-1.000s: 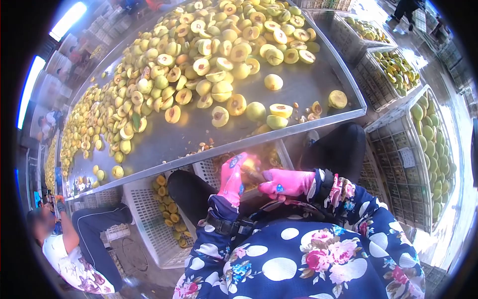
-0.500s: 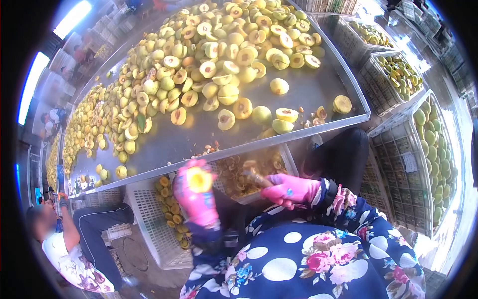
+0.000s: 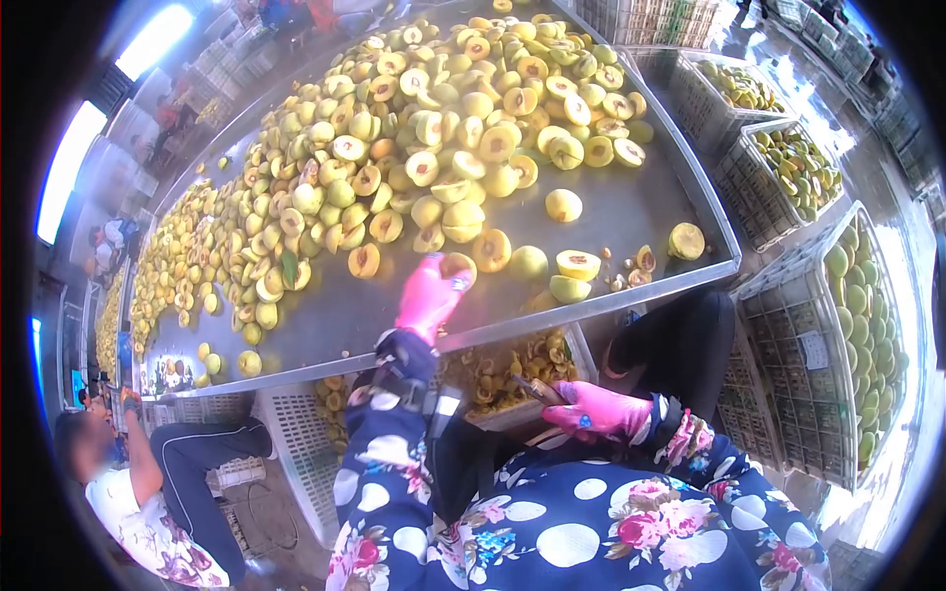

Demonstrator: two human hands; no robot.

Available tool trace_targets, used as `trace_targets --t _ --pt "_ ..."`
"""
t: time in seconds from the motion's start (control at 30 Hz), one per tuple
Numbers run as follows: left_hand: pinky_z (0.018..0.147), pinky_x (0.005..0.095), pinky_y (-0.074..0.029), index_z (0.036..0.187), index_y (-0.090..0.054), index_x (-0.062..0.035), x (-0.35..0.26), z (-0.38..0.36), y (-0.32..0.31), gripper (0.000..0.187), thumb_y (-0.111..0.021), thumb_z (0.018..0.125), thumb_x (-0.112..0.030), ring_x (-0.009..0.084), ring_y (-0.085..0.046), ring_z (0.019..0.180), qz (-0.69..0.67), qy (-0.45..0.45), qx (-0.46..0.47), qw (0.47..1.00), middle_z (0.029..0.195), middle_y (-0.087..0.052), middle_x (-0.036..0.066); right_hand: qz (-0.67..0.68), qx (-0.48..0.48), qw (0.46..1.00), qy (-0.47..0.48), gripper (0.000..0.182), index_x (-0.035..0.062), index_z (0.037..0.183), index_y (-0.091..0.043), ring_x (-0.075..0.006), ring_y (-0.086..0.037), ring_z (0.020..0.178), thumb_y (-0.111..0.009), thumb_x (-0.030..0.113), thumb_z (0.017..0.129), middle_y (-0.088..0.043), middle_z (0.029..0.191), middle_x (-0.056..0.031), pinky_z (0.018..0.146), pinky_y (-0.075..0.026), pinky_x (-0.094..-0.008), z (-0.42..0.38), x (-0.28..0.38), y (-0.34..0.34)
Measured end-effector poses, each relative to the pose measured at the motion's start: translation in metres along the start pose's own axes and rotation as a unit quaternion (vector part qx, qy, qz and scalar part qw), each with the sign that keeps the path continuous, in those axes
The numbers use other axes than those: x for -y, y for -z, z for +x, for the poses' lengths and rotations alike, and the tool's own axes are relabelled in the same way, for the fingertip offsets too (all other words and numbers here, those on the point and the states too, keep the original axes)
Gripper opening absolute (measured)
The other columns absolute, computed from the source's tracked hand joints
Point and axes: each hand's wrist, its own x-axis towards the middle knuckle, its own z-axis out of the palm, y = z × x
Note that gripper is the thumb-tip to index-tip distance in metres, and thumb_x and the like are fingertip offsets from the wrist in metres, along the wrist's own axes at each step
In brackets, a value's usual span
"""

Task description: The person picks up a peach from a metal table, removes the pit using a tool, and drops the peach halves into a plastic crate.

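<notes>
- Gloved in pink, the left hand (image 3: 432, 295) reaches over the surface (image 3: 631, 231), its fingers at a fruit half (image 3: 458, 266); whether they are closed around it, I cannot tell.
- Near the lap, the right hand (image 3: 599, 412) is wrapped around a slim tool (image 3: 538, 390), tip pointing away from the body.
- That fruit half lies at the near edge of the heap (image 3: 307, 200); it should be light and fairly firm, its cut face probably wet and slippery, its edge easily bruised. Best hold: fingertips around the rounded skin.
- Bare metal with a raised rim, the surface carries whole and halved yellow-green fruit, with loose pits near the right corner.
- Below its near edge sits a crate (image 3: 583, 355) of fruit pieces, a perforated white crate (image 3: 301, 443) to its left.
- Crates of fruit (image 3: 788, 335) line the right side; another person (image 3: 148, 512) sits at left; strip lights (image 3: 156, 41) glare above.
</notes>
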Motion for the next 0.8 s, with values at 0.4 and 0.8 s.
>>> trace_targets --t 0.4,0.8 --pt "0.077 0.027 -0.049 0.105 -0.054 0.0008 -0.016 -0.052 -0.017 0.042 -0.077 0.069 -0.001 0.0129 -0.059 0.084 -0.122 -0.133 0.082 0.98 0.098 -0.061 0.007 0.036 -0.192 0.951 0.241 0.033 0.0023 0.111 -0.047 -0.0074 -0.052 0.05 -0.061 0.021 0.088 -0.058 0.077 -0.004 0.041 -0.041 -0.02 0.009 0.058 0.037" --pt "0.086 0.0338 -0.05 0.123 -0.05 0.0009 -0.048 -0.117 -0.033 0.045 -0.04 0.098 -0.035 0.0225 -0.059 0.099 -0.654 0.033 0.046 0.754 0.117 -0.057 0.014 0.241 -0.061 0.937 0.245 0.038 0.0048 0.118 -0.045 -0.0052 -0.05 0.051 -0.054 0.032 0.093 -0.058 0.077 -0.0007 0.044 -0.042 -0.0181 0.016 0.072 -0.028"
